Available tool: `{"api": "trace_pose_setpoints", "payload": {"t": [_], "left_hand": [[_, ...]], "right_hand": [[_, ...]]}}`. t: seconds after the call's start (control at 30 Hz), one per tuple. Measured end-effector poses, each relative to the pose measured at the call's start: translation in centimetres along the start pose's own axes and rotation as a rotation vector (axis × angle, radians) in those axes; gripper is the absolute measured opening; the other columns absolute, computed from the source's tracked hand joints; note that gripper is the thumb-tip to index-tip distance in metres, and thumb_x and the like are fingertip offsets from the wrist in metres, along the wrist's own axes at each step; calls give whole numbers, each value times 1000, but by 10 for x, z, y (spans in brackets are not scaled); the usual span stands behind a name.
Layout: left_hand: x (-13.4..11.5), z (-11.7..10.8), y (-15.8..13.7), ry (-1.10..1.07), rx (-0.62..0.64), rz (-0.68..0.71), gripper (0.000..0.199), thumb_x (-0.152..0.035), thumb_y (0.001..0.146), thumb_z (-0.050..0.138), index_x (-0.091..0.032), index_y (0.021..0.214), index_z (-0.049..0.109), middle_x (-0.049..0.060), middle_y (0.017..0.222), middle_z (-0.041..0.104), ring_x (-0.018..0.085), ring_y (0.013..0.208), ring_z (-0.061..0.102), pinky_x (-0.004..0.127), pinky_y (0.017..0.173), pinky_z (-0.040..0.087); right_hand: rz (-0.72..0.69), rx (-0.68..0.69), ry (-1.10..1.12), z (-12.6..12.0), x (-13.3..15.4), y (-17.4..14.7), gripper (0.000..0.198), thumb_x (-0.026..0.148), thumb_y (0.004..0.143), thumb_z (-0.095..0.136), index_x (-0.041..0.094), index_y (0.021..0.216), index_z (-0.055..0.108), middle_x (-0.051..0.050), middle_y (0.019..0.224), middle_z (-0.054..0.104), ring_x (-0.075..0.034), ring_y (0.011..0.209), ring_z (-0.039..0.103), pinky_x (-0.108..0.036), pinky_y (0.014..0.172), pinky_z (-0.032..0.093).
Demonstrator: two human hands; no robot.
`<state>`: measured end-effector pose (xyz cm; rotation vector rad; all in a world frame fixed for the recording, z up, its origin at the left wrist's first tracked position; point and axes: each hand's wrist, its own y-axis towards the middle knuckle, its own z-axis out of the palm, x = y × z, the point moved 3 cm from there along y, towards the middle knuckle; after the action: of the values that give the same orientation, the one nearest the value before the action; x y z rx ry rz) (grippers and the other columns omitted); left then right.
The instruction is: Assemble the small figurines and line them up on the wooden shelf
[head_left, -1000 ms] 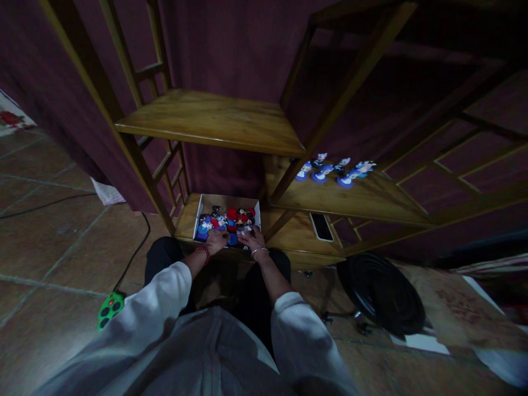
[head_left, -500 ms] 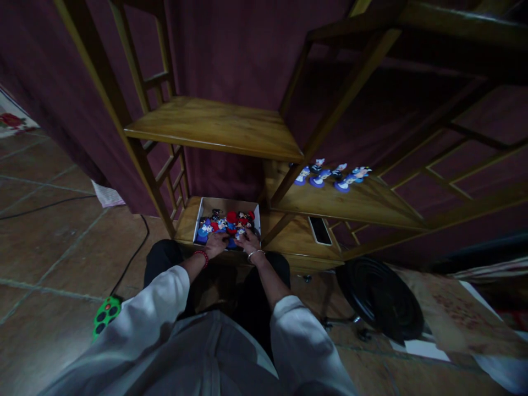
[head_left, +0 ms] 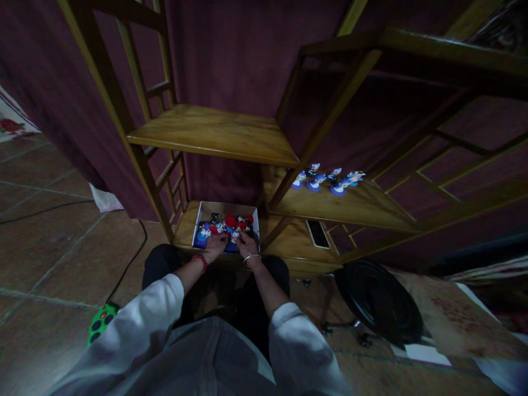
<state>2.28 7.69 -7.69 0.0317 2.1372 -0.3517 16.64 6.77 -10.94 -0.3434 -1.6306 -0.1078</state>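
A shallow white box (head_left: 255, 220) full of small toy figurines stands on the low shelf in front of me. Red, blue and black-haired figurines (head_left: 230, 221) lie jumbled inside it. Over the box's front right part, my right hand (head_left: 247, 246) has its fingers closed on a small white and blue figurine (head_left: 235, 235). My left hand (head_left: 215, 245) reaches over the front edge with curled fingers, close to the same figurine; whatever is in those fingers is hidden. By its wrist a blue and white figurine (head_left: 203, 235) lies at the box's left side.
Several figurines on purple bases (head_left: 315, 182) stand on the middle right shelf (head_left: 350, 210). A phone (head_left: 318, 234) lies on the lower shelf. A slanted wooden post (head_left: 322, 129) divides the shelves. On the floor are a green device (head_left: 101, 323) with a cable and, at right, a black round stool (head_left: 377, 302).
The camera view has shifted slightly, so the shelves sit a little lower. Both hands stay over the box, and the small figurine by the right fingers shows more clearly.
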Motion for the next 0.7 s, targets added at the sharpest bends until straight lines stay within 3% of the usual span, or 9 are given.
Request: {"api": "trace_pose_setpoints", "payload": {"t": [0.13,0.23,0.33,0.47,0.7], "left_hand": [[-8,5,-6,-146,-75,-4,24,-25,82,49,-20,99,66,4,98,68,15,92,60,25,80,46],[-13,9,-11,-538,-124,-44,23,-27,81,52,-17,97,65,5,93,69,13,81,62,23,73,48],[-18,10,-15,-734,-144,-83,20,-27,77,59,-15,91,66,4,84,69,12,73,62,22,68,49],[-20,7,-20,-859,-150,-116,22,-27,73,63,-14,90,66,3,79,68,9,64,59,21,63,49],[-17,7,-26,-880,-175,-139,28,-31,68,67,-13,90,67,4,81,68,8,59,57,23,61,49]], "right_hand": [[-45,-9,-20,2,14,-6,27,24,60,69,25,87,69,2,82,70,-18,85,63,-39,93,44],[-74,5,11,4,22,-10,27,26,62,67,25,89,69,2,87,70,-17,87,62,-36,91,45],[-87,11,-3,5,28,-15,33,30,64,65,25,97,67,2,90,69,-16,87,63,-34,88,47],[-83,29,22,4,35,-21,41,32,66,65,25,105,64,1,94,69,-16,84,63,-32,82,51],[-74,5,62,4,38,-28,33,37,66,64,23,95,69,0,98,69,-18,91,63,-32,86,49]]}}
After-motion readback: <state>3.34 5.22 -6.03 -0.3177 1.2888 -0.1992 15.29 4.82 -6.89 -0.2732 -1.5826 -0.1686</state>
